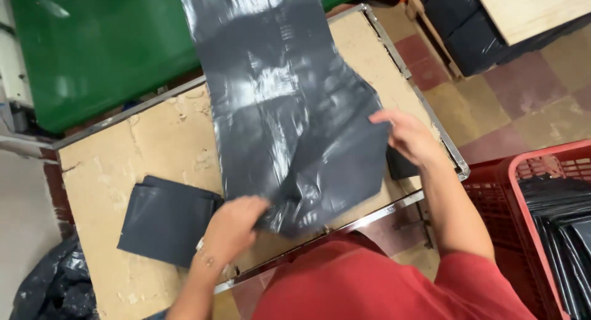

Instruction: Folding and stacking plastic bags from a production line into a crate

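One folded bag (165, 220) is already laid flat on the table (123, 153), while a long dark bag (277, 110) is spread over it, pinched at its near end by the left hand (231, 224) and right hand (409, 138), not yet folded.

so the plastic bag (289, 110) is spread across the table (154, 141), folded bags (163, 218) lying left of it, crate (529, 190) off to the right

Left hand (231, 224) low, fingers pinched shut, right hand (406, 135) extended, fingers curled, forearms bare
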